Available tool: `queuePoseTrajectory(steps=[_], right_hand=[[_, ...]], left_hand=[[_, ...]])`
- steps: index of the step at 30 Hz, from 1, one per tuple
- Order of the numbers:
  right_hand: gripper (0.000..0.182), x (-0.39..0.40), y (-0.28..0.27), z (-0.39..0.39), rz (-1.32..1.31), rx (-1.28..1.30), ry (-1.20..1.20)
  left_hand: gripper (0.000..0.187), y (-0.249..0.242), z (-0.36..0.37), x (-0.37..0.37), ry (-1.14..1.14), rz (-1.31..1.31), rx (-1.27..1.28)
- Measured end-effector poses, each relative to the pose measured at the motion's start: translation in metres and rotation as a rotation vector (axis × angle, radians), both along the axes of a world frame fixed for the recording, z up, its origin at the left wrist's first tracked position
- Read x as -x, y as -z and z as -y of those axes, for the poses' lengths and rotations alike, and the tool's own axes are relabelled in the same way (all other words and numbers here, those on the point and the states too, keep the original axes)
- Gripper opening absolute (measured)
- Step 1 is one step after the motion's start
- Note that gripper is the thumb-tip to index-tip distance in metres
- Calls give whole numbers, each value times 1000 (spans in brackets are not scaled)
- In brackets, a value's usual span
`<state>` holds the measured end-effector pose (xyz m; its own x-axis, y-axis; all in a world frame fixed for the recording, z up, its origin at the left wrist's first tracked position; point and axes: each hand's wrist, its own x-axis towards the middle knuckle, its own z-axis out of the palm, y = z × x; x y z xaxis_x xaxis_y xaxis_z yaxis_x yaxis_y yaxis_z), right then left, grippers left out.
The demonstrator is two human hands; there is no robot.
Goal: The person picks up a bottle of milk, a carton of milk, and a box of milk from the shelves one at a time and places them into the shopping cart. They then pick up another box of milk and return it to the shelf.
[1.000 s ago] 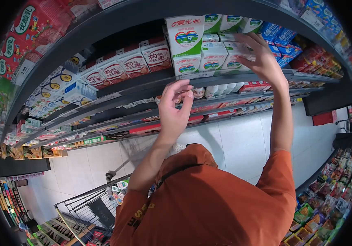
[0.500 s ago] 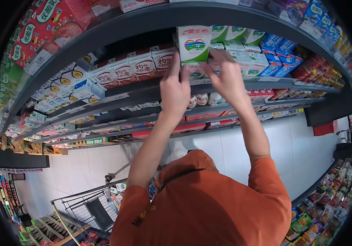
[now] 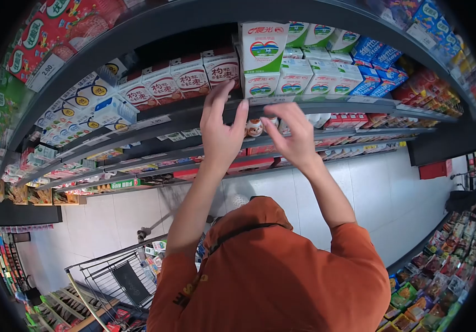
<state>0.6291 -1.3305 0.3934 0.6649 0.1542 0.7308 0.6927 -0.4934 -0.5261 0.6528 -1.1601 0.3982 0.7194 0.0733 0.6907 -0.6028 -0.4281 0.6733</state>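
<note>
Both hands are raised in front of the shelf edge, below the cartons, with nothing in them. My left hand (image 3: 221,130) has its fingers apart, the fingertips near the red-and-white cartons (image 3: 192,77). My right hand (image 3: 293,133) is also open, thumb and fingers spread, just below the shelf lip (image 3: 326,105). A white carton with a green base and a heart picture (image 3: 263,48) stands on top of a similar carton (image 3: 261,86) in the front row. Matching green-and-white cartons (image 3: 310,77) are to its right.
Blue cartons (image 3: 368,80) stand farther right on the shelf. Lower shelves hold more packages. A wire shopping cart (image 3: 96,276) with goods inside is at the lower left. Red packs (image 3: 38,39) fill the upper left. Packaged snacks (image 3: 443,265) are at the lower right.
Both hands have let go of the heart-picture carton and moved down, away from it. The carton now stands on the one below, in line with the stacked cartons.
</note>
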Motion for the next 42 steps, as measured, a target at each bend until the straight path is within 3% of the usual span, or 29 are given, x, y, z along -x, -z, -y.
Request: queuePoseTrajectory(steps=[5,8,10,12,16,18,19,22,23,26,30,33,42], right_hand=[[19,2,34,-8,-239,50,-98],[22,4,51,-13,-401,81,-162],[24,4,58,-19,-519,101,-241],[23,1,66,-23,-655,149,-315],[26,-9,82,-37,-628,287,-427],[27,-11,86,-47,-677,322,-482],[27,-13,88,-53,-698,342,-511],[25,-12,92,-71,-693,325,-600],[26,-12,91,-75,-697,370,-630],[30,-12,90,-81,-703,448,-682],[25,-3,92,-80,-744,375,-672],[25,4,99,-81,-806,382,-653],[34,52,117,-99,-848,573,-695]], left_hand=[[31,33,-48,46,58,-313,12],[28,79,-85,86,-96,-523,-3],[31,144,-125,122,-175,-604,-45],[39,193,-160,166,-373,-834,-164],[75,263,-204,269,-787,-1012,-370],[89,300,-216,308,-947,-1074,-294],[98,316,-221,326,-984,-1148,-340],[107,357,-225,355,-854,-1378,-117],[111,372,-217,363,-787,-1319,-71],[109,377,-187,359,-787,-1541,58],[87,415,-200,368,-823,-1452,76],[75,416,-214,375,-685,-1467,118],[72,395,-201,379,-746,-1493,11]])
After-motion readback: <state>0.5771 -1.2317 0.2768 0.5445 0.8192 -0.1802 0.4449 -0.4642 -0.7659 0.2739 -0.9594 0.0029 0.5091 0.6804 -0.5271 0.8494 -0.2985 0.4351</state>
